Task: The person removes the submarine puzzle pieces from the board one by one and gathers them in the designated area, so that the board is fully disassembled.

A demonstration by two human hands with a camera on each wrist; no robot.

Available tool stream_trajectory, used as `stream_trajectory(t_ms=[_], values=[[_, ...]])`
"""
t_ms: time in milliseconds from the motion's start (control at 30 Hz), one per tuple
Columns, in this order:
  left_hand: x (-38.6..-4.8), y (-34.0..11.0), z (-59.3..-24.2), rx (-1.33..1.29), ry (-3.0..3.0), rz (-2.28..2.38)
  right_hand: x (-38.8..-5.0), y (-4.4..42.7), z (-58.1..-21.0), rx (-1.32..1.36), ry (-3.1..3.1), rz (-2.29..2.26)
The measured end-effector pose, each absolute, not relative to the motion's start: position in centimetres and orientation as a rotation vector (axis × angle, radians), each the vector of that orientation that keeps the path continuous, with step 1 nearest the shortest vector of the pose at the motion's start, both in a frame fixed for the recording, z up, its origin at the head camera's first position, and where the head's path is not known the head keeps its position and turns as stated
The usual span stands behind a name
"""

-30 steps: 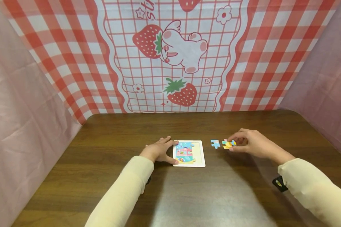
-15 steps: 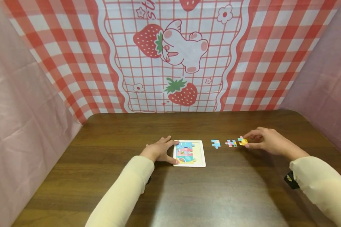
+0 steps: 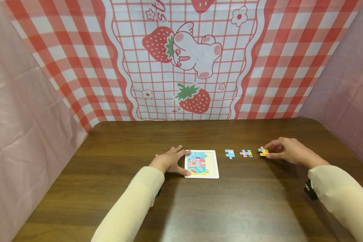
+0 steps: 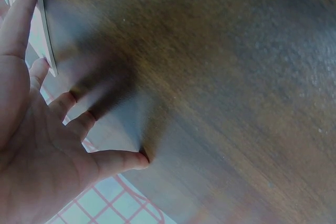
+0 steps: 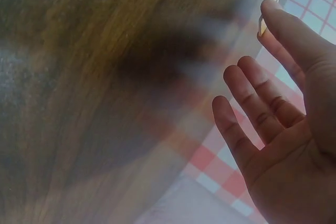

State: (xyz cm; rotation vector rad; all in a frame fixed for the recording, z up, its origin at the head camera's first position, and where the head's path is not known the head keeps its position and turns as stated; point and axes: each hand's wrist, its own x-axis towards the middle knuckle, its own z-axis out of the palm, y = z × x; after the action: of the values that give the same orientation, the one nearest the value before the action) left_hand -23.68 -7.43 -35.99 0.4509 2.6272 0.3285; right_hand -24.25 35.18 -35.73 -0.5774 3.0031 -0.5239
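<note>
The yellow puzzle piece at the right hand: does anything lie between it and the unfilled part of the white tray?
Yes. Between the yellow puzzle piece in the right hand and the white tray lie the pink-and-blue piece and, nearer the tray, the light-blue piece. Both look flat, so a lifted path would probably clear them.

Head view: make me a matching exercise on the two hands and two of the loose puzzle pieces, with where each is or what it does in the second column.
Column one
1. Left hand
2. Right hand
3. Blue piece
4. Pink-and-blue piece

Column two
A. Lies between two other loose pieces
B. Pinches the yellow piece
C. Touches the left side of the puzzle frame
D. Is the loose piece nearest the frame

Pairs: 1-C, 2-B, 3-D, 4-A
</note>
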Motion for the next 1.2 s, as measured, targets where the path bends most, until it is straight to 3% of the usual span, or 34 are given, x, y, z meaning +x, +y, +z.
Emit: stream_trajectory(t_ms=[1200], values=[[-23.47, -7.42, -35.6, 0.443, 2.619, 0.354, -25.18, 35.03, -36.2, -0.604, 2.985, -0.401]])
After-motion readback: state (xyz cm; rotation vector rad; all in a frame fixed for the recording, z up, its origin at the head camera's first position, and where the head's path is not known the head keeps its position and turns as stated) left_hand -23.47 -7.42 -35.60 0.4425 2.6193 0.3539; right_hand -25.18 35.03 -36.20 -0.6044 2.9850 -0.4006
